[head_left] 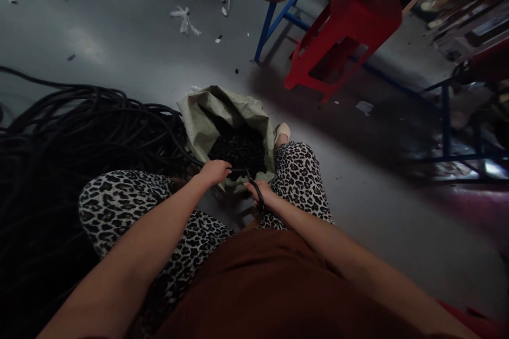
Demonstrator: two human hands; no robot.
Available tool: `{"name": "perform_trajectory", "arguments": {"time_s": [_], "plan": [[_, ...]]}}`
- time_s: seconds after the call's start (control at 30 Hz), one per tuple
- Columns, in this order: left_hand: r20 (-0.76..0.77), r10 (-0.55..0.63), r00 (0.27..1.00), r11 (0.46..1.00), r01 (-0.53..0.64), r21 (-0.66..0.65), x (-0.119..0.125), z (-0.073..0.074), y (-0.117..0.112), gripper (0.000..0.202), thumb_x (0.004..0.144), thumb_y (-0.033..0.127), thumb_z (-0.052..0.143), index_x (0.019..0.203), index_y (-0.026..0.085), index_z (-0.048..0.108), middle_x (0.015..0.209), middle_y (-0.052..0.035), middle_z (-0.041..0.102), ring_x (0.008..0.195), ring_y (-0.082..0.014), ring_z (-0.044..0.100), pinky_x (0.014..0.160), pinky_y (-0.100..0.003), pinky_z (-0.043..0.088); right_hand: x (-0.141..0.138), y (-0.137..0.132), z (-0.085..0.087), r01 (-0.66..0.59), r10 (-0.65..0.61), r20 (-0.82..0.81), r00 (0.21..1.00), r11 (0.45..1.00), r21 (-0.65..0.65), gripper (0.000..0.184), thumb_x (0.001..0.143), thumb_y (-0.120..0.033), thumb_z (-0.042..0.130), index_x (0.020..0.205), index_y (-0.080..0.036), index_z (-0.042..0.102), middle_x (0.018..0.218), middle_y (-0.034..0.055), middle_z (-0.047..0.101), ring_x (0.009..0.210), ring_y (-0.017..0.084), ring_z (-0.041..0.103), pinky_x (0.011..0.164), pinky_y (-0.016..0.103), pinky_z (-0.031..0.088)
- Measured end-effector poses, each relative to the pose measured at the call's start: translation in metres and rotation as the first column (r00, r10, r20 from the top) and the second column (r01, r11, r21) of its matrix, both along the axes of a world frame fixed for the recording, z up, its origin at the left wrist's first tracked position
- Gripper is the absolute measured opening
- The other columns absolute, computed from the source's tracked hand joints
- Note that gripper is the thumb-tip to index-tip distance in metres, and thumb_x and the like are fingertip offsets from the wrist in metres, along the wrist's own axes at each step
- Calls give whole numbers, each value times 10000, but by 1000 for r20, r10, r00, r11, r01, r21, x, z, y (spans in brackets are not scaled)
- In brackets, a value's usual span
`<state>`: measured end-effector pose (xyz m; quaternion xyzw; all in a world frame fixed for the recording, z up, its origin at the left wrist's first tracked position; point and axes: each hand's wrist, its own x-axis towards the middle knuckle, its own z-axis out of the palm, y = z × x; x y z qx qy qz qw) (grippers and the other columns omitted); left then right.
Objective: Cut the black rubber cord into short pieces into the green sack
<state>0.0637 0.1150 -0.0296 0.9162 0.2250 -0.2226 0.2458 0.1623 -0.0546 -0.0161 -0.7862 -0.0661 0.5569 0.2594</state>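
Note:
My left hand [215,172] is closed round a black rubber hose [194,161], whose short end sticks out to the right past my fingers. In my right hand [262,193] is a pair of scissors [259,197] with black handles, its blades up at the hose end. Both hands are over the near rim of an open, pale green woven sack [194,119]. Inside the sack lie many small black cut pieces [238,149]. From my left hand the hose runs back toward a big heap of black hose coils [99,122] at the left.
A red plastic stool [350,26] stands at the upper right, beside a blue metal frame [264,29]. Scraps of white plastic [185,20] lie on the grey floor [119,26]. My knees in leopard-print trousers [304,175] flank the sack.

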Motion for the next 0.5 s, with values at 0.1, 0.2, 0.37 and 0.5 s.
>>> {"name": "perform_trajectory", "arguments": {"time_s": [0.1,0.2,0.37,0.5], "plan": [[28,39,999,999,-39,-5,1,-2,3,317,883,332,460,1112,275,672,1070,-38,708,990,-205,636,818,-265,468,1,-1,-3,52,-51,-64,997,998,22,298,885,-431,578,787,-151,546,403,-71,423,283,68,406,283,140,303],[74,98,992,995,-97,-9,2,-2,5,329,886,328,463,1143,262,657,1111,-35,697,1017,-202,628,846,-262,463,1,-2,-5,64,-59,-139,988,998,29,361,925,-491,486,948,-138,554,428,-58,478,287,84,447,299,147,337],[121,139,983,990,-137,-32,4,-1,6,335,889,312,460,1151,238,656,1134,-43,691,1041,-208,623,881,-273,461,-1,0,-3,101,-82,-231,969,992,73,423,940,-534,440,1067,-138,517,498,-33,543,353,100,525,343,149,372],[132,144,981,989,-138,-56,4,0,4,336,893,311,459,1155,237,656,1143,-38,688,1051,-201,622,892,-267,458,-3,3,-2,120,-96,-239,966,989,85,430,926,-548,470,1061,-142,512,508,-34,546,359,97,528,352,148,377]]}}
